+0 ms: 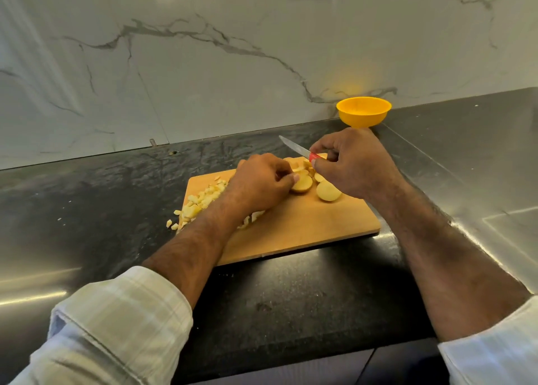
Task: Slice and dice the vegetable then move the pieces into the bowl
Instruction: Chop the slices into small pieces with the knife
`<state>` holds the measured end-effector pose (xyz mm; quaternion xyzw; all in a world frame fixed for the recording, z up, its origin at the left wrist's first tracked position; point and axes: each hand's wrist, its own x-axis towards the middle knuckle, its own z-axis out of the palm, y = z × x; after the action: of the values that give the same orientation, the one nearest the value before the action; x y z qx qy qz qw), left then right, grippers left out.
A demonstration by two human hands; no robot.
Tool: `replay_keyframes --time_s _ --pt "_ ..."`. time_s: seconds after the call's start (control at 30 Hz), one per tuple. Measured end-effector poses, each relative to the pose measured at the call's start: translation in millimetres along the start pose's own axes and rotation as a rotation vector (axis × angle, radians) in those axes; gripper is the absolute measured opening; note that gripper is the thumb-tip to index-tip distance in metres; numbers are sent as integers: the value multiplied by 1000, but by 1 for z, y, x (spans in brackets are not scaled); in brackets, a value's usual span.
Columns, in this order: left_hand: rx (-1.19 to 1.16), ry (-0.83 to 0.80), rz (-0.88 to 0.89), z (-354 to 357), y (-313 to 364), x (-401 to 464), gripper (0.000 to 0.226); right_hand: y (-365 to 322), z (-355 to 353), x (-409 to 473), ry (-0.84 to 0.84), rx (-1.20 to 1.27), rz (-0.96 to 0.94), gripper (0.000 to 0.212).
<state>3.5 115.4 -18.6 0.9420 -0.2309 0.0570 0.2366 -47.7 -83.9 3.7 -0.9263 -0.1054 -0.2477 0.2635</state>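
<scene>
A wooden cutting board (305,224) lies on the dark counter. My left hand (262,183) pinches a round potato slice (302,184) near the board's far edge. Another round slice (328,192) lies just to its right, with smaller cut pieces behind. My right hand (355,163) grips a knife by its red handle (316,156); the blade (294,146) points away to the left, lifted above the board. A heap of diced potato (201,201) sits on the board's left side, partly hidden by my left forearm. The yellow bowl (364,112) stands behind my right hand, by the wall.
A few dice (171,224) have spilled off the board's left edge onto the counter. A marble wall rises behind the counter. A shiny steel surface (480,151) stretches along the right.
</scene>
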Motion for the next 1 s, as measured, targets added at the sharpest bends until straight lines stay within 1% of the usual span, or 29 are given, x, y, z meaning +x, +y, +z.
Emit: replay_keyframes --time_s 0.1,0.17,0.2,0.27,0.33,0.4,0.47,0.53,0.63,0.7,0.77,0.8,0.9,0.93,1.0 --pt "47 83 33 -5 -3 -1 23 0 3 -1 62 28 3 20" --pt "-11 151 26 -15 -15 -2 19 0 3 -1 66 42 15 18" --pt "-50 195 18 -21 -23 -3 18 -2 3 -1 38 48 23 18" --pt "-119 293 -6 -33 -41 -6 17 -8 5 -2 -84 63 35 20" --pt "-182 372 -40 -42 -54 -7 11 -16 6 -4 -268 44 42 24" --pt "-223 426 -76 -45 -61 -6 8 -21 7 -5 -442 -77 37 25" --pt "-254 439 -91 -44 -60 -4 6 -24 4 -7 -557 -200 64 25" --pt "-287 384 -62 -41 -56 -2 6 -22 1 -6 -610 -225 133 25" --pt "-305 201 9 -34 -44 -6 17 -21 -1 -5 -624 -201 223 25" --pt "-240 84 38 -31 -37 -9 22 -21 0 -4 -615 -199 233 25" --pt "-152 7 38 -30 -34 -10 23 -22 1 -5 -604 -203 227 28" --pt "-95 -10 33 -29 -36 -10 22 -22 2 -5 -601 -196 225 31" --pt "195 0 58 -30 -41 -10 16 -26 5 -6 -605 -157 215 41" --pt "244 -7 62 -29 -42 -10 16 -28 7 -6 -601 -156 205 43" --pt "261 -47 52 -29 -41 -9 18 -32 12 -9 -575 -162 193 44"
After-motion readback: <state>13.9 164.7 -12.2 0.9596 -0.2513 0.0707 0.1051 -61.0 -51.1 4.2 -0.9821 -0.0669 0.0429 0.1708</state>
